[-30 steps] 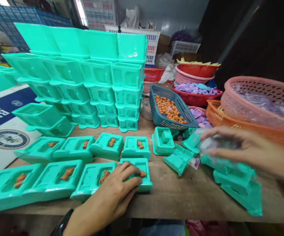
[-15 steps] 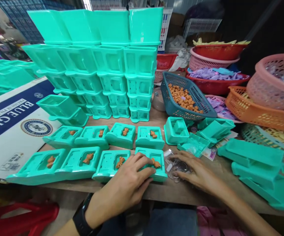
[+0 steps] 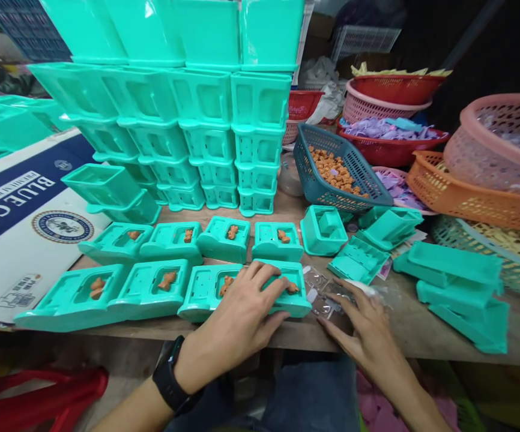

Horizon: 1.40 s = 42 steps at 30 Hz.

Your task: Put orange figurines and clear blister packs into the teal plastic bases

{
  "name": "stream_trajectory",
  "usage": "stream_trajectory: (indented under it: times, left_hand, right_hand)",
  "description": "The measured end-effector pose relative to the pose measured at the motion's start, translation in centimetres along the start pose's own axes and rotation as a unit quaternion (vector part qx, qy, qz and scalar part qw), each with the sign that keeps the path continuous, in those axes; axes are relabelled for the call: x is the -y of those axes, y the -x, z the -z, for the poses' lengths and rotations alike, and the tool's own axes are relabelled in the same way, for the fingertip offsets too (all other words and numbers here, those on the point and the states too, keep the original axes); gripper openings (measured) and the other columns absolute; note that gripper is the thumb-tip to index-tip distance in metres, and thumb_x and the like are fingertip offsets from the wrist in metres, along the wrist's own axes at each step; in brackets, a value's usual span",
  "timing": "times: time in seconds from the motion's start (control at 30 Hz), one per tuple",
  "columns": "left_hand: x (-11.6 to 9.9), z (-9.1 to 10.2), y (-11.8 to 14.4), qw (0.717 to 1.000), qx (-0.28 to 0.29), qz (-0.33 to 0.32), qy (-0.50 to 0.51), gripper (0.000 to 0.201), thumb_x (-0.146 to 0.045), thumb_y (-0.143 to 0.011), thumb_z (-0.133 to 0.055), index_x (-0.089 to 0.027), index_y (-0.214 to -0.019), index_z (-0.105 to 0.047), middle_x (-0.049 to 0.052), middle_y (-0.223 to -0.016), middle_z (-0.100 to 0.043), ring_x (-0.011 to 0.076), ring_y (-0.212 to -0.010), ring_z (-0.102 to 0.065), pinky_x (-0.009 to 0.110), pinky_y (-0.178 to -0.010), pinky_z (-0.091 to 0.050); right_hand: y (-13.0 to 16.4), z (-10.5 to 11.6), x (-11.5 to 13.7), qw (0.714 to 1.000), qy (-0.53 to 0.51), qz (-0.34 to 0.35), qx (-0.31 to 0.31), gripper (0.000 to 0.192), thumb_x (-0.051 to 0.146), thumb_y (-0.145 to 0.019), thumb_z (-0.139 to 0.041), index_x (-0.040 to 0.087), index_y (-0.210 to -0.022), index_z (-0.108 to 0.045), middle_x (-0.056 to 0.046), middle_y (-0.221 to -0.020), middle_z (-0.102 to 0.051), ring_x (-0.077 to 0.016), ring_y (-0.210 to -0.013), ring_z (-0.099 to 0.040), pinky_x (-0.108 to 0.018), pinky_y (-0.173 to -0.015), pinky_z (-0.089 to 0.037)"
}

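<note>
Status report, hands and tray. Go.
Left hand flat on front teal tray. Right hand on clear plastic pieces beside it. Nothing in the way.

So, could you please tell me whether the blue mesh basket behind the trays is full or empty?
Partly full. The blue mesh basket sits tilted, and small orange-brown pieces cover its floor in a shallow layer, well below the rim.

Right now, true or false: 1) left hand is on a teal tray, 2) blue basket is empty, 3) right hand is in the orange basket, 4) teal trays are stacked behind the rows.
1) True: the left hand rests on the near-row teal tray.
2) False: the blue basket holds small brown pieces.
3) False: the right hand lies on clear plastic pieces on the table, apart from the orange basket.
4) True: the stacked trays stand behind the rows.
</note>
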State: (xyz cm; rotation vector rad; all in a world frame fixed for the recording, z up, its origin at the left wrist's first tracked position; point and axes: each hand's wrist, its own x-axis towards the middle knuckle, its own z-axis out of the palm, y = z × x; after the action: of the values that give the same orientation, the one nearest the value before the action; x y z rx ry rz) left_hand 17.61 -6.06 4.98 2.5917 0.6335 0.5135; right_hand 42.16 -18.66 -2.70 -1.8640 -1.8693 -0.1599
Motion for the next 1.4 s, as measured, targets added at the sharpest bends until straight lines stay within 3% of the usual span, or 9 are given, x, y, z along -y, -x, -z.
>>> stream_trajectory:
  times: [0.13, 0.27, 0.4, 0.63, 0.77, 1.0, 1.13, 1.3, 1.4]
  left_hand:
    - [-0.7, 0.3, -0.7, 1.000, -0.005, -0.013, -0.004, 0.034, -0.021, -0.097, -0.069, -0.021, -0.129, -0.056, 0.010, -0.129, -0.060, 0.0326, -0.121, -0.051, 0.055, -0.101, -0.051]
    - [-2.3, 0.2, -1.8, 0.998, 0.019, -0.062, -0.003, 0.061, -0.021, -0.092, -0.076, -0.018, -0.144, -0.044, 0.014, -0.146, -0.055, 0.0369, -0.138, -0.044, 0.061, -0.113, -0.041]
    - [-3.6, -0.5, -2.0, 0.996, 0.024, -0.074, 0.043, 0.044, -0.028, -0.098, -0.070, -0.018, -0.137, -0.051, 0.011, -0.129, -0.067, 0.0321, -0.125, -0.056, 0.055, -0.105, -0.045]
    - [-4.4, -3.0, -0.5, 0.984, -0.161, 0.021, 0.078, 0.008, -0.026, -0.099, -0.067, -0.021, -0.101, -0.062, 0.004, -0.099, -0.071, 0.0278, -0.101, -0.061, 0.051, -0.094, -0.041]
    - [-4.8, -3.6, -0.4, 0.982, -0.187, 0.005, -0.011, 0.015, -0.009, -0.095, -0.050, -0.019, -0.088, -0.059, 0.005, -0.088, -0.068, 0.0271, -0.096, -0.061, 0.051, -0.091, -0.040]
    - [-4.8, -3.8, -0.8, 0.974, -0.204, -0.027, -0.095, 0.023, -0.008, -0.097, -0.044, -0.019, -0.079, -0.054, 0.004, -0.079, -0.064, 0.0261, -0.090, -0.059, 0.050, -0.088, -0.038]
    - [-4.0, -2.4, -1.0, 0.994, -0.103, 0.014, -0.041, 0.006, -0.019, -0.100, -0.055, -0.020, -0.101, -0.060, 0.005, -0.100, -0.069, 0.0313, -0.104, -0.060, 0.058, -0.095, -0.040]
    - [-1.7, -0.5, -1.8, 0.997, -0.017, 0.062, 0.050, 0.079, -0.033, -0.087, -0.080, -0.021, -0.151, -0.035, 0.016, -0.144, -0.056, 0.0359, -0.132, -0.054, 0.059, -0.108, -0.048]
    - [-0.7, -0.9, -2.5, 0.995, -0.004, 0.065, 0.071, 0.103, -0.033, -0.085, -0.085, -0.025, -0.161, -0.015, 0.018, -0.150, -0.052, 0.0373, -0.139, -0.050, 0.058, -0.109, -0.050]
  right_hand:
    - [-1.0, 1.5, 0.2, 0.998, -0.064, 0.004, 0.006, 0.027, 0.034, -0.098, -0.059, 0.025, -0.123, -0.061, -0.013, -0.127, -0.070, -0.0367, -0.113, -0.069, -0.058, -0.091, -0.058]
    - [-1.7, 4.4, 0.8, 0.986, -0.166, -0.007, 0.035, 0.032, 0.027, -0.093, -0.066, 0.029, -0.125, -0.061, -0.004, -0.116, -0.074, -0.0228, -0.102, -0.074, -0.031, -0.083, -0.062]
    - [-1.9, 6.5, 1.2, 0.965, -0.249, -0.037, 0.072, 0.039, 0.025, -0.088, -0.074, 0.032, -0.126, -0.066, -0.002, -0.119, -0.074, -0.0219, -0.106, -0.073, -0.026, -0.089, -0.062]
    - [-0.1, 2.8, 3.8, 0.851, -0.508, -0.132, -0.011, 0.050, 0.036, -0.095, -0.075, 0.041, -0.143, -0.060, -0.005, -0.140, -0.068, -0.0252, -0.121, -0.069, -0.030, -0.095, -0.061]
    - [0.2, 0.4, 6.3, 0.882, -0.434, -0.159, -0.098, 0.060, 0.037, -0.093, -0.078, 0.036, -0.148, -0.055, -0.008, -0.154, -0.055, -0.0288, -0.136, -0.058, -0.036, -0.105, -0.057]
    - [-0.9, 1.0, 6.2, 0.911, -0.363, -0.178, -0.086, 0.057, 0.043, -0.094, -0.074, 0.030, -0.146, -0.057, -0.010, -0.146, -0.062, -0.0301, -0.129, -0.064, -0.041, -0.108, -0.057]
    - [-1.8, 0.8, 4.3, 0.903, -0.375, -0.200, -0.053, 0.059, 0.046, -0.095, -0.072, 0.029, -0.149, -0.055, -0.010, -0.144, -0.064, -0.0294, -0.128, -0.065, -0.040, -0.107, -0.057]
    - [-4.0, 0.5, 2.1, 0.908, -0.394, -0.141, 0.023, 0.056, 0.048, -0.097, -0.071, 0.035, -0.149, -0.054, -0.006, -0.150, -0.059, -0.0278, -0.135, -0.059, -0.044, -0.114, -0.050]
    - [-4.7, 0.7, 1.6, 0.928, -0.354, -0.105, 0.052, 0.054, 0.047, -0.098, -0.070, 0.037, -0.148, -0.055, -0.005, -0.150, -0.060, -0.0285, -0.137, -0.057, -0.046, -0.115, -0.049]
